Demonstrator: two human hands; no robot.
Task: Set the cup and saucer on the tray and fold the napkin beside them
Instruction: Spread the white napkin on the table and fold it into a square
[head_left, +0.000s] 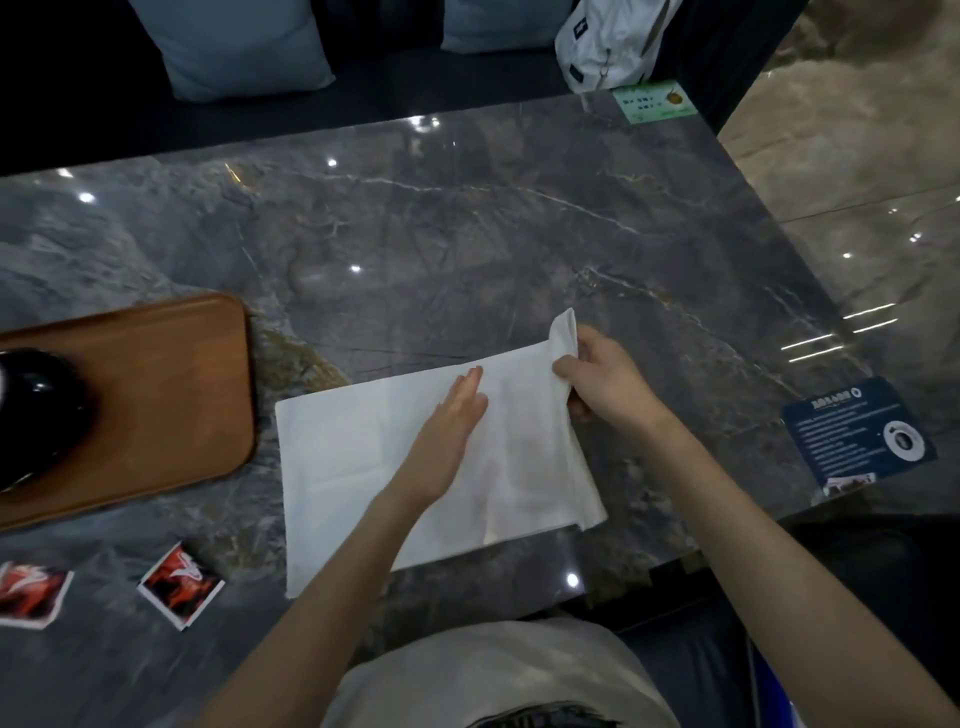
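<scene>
A white napkin (337, 457) lies spread on the grey marble table (467, 234), just right of a brown wooden tray (171, 395). On the tray's left part sits a glossy black cup (36, 410), cut off by the frame edge; I cannot make out the saucer. My left hand (449, 436) rests flat on the middle of the napkin, fingers together. My right hand (597, 384) pinches the napkin's far right corner and lifts it off the table.
Two red-and-white packets (182, 584) (28, 597) lie near the table's front left. A dark blue card (857, 434) sits at the right edge, a green card (653, 101) at the far corner. Cushions and a white bag (608, 41) lie beyond the table.
</scene>
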